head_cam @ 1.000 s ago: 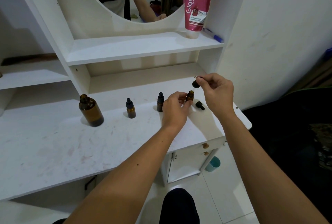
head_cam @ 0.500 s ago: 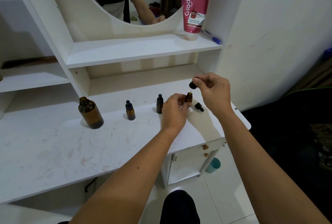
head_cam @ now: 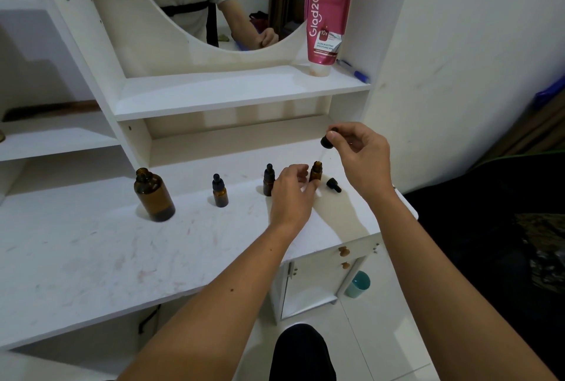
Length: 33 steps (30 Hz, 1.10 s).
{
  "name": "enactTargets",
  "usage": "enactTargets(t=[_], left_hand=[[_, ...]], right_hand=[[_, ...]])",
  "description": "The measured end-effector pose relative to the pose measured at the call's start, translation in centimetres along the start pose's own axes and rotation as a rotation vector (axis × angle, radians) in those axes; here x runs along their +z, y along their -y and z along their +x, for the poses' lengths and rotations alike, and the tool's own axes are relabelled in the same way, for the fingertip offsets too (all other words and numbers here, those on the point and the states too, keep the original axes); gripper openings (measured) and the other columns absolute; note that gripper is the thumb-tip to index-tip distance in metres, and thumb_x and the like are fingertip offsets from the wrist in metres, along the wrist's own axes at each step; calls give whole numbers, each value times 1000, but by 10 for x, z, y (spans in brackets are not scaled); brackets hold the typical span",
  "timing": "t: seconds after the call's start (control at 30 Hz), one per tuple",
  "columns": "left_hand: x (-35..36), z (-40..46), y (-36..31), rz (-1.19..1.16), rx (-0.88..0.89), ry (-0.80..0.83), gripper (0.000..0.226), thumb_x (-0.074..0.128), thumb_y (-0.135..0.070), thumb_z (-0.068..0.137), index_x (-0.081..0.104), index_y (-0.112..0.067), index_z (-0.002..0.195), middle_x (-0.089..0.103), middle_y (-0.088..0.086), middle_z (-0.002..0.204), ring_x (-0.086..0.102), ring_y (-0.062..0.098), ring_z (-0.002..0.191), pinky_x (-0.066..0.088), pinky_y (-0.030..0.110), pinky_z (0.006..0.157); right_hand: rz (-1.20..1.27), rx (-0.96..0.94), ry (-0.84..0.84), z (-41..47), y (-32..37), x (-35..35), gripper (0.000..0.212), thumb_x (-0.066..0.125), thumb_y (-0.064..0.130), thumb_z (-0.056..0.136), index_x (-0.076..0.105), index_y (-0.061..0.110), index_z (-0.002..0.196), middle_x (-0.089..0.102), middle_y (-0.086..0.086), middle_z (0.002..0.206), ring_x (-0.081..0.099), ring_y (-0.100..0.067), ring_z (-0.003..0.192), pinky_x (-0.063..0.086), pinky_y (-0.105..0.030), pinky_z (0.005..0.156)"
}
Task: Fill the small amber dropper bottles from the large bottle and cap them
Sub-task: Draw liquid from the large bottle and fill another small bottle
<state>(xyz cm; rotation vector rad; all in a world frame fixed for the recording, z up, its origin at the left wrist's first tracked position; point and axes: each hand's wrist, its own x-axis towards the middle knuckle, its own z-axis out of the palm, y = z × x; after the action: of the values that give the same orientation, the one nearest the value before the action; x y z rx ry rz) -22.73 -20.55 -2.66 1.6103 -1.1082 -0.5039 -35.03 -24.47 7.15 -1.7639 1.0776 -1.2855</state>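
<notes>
White desk (head_cam: pixel 91 258): left hand (head_cam: pixel 292 194) half-hides open bottle (head_cam: pixel 315 171).

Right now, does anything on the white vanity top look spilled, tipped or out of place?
One loose black dropper cap lies on its side beside the open small amber bottle; the large amber bottle stands uncapped. No spill is visible.

Amber bottles (head_cam: pixel 154 195), pink tube (head_cam: pixel 330 10)

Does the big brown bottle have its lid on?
No, it is open. The large amber bottle stands upright on the white table with a bare neck and no cap on it.
</notes>
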Motion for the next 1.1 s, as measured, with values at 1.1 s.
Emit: enactTargets(t=[1.1], left_hand=[[-265,-82,57,-111,-185,-387,53,85,-31,85,61,-24,132,66,-6,127,65,14,110,57,24,91]], right_hand=[[316,-134,181,-64,143,184,17,73,18,100,77,11,115,81,-2,106,78,-15,103,61,-38,101]])
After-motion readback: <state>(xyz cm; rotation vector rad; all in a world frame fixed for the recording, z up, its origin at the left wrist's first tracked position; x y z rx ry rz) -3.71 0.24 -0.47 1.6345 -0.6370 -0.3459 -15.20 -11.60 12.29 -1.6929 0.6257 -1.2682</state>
